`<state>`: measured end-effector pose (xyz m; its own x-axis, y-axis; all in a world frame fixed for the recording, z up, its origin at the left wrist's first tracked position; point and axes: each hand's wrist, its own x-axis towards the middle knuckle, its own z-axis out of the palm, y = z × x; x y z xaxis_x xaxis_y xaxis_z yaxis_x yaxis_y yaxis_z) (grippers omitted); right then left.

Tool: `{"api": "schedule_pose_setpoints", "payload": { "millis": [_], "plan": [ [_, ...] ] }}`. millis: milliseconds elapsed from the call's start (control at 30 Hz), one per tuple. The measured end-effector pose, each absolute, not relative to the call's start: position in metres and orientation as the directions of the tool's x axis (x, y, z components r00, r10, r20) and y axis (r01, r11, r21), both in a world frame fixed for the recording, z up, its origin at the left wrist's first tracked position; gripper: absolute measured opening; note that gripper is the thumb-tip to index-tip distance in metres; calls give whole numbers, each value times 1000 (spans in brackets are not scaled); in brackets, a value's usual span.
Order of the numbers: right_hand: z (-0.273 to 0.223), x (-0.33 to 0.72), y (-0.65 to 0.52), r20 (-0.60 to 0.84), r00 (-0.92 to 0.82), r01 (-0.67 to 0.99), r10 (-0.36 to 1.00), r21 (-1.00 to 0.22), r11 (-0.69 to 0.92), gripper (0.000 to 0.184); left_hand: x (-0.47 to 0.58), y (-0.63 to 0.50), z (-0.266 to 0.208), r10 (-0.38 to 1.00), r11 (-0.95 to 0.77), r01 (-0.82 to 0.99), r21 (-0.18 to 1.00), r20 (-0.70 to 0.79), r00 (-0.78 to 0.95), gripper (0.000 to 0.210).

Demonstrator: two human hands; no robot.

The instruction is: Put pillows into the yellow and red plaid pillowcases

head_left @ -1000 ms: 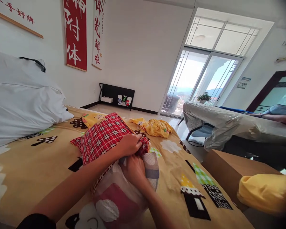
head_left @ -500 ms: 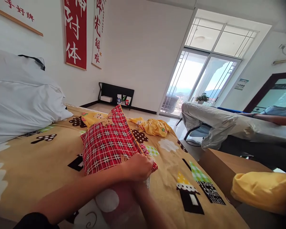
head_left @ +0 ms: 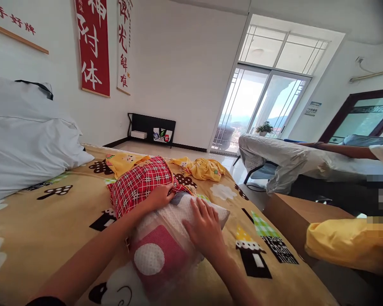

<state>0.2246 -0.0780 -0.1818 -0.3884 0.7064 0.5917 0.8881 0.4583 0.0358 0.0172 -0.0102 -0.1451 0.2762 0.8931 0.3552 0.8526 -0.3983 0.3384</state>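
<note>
A red plaid cushion cover [head_left: 137, 180] lies bunched on the printed bedspread [head_left: 68, 231]. My left hand [head_left: 160, 197] is closed on the cover's near edge, its fingertips partly hidden in the cloth. From that edge a pale, textured pillow [head_left: 175, 216] sticks out towards me, partly inside the cover. My right hand [head_left: 206, 223] rests on the pillow's right part with fingers spread, pressing from above. A dark pink patch with a white dot shows at the pillow's near end; I cannot tell whether it is on the pillow or seen through it.
Yellow printed cloths [head_left: 207, 169] lie beyond the cover. A big white bundle [head_left: 28, 140] stands at the left. On the right are a cardboard box [head_left: 306, 208], a yellow cloth bundle [head_left: 335, 238] and a plastic-covered table [head_left: 274, 153] with another person's arm [head_left: 344, 149] over it.
My crossed arms have come apart. My right hand now lies spread on the pillow, while my left hand holds the cover's edge further left. The cover has sunk lower, and more pillow shows.
</note>
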Motion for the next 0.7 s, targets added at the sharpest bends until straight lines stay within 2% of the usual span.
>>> {"api": "schedule_pose_setpoints", "payload": {
  "millis": [100, 200, 267, 333, 433, 533, 600, 700],
  "plan": [
    [-200, 256, -81, 570, -375, 903, 731, 46, 427, 58, 22, -31, -159, 861, -432, 854, 291, 415, 294, 36],
    [-228, 272, -98, 496, -555, 809, 668, 135, 572, 62, 10, -61, -179, 789, -419, 897, 142, 545, 283, 41],
    [-243, 274, -109, 478, -670, 717, 568, 222, 661, 74, -8, -80, -198, 762, -329, 938, 112, 618, 194, 45],
    [-252, 269, -108, 516, -703, 680, 489, 287, 675, 80, -29, -96, -219, 762, -165, 967, 197, 648, -2, 49],
    [-248, 253, -82, 620, -695, 649, 364, 322, 690, 70, -52, -105, -241, 811, 49, 916, 399, 520, -270, 40],
    [-222, 229, -47, 632, -722, 580, 282, 330, 745, 53, -59, -101, -232, 886, 18, 893, 450, 406, -223, 28],
    [-195, 210, -35, 594, -731, 588, 335, 301, 751, 48, -58, -95, -204, 867, -66, 898, 435, 471, -164, 30],
    [-149, 180, -41, 570, -666, 684, 481, 212, 698, 52, -55, -88, -147, 788, -215, 882, 420, 608, -98, 32]
  ]
}}
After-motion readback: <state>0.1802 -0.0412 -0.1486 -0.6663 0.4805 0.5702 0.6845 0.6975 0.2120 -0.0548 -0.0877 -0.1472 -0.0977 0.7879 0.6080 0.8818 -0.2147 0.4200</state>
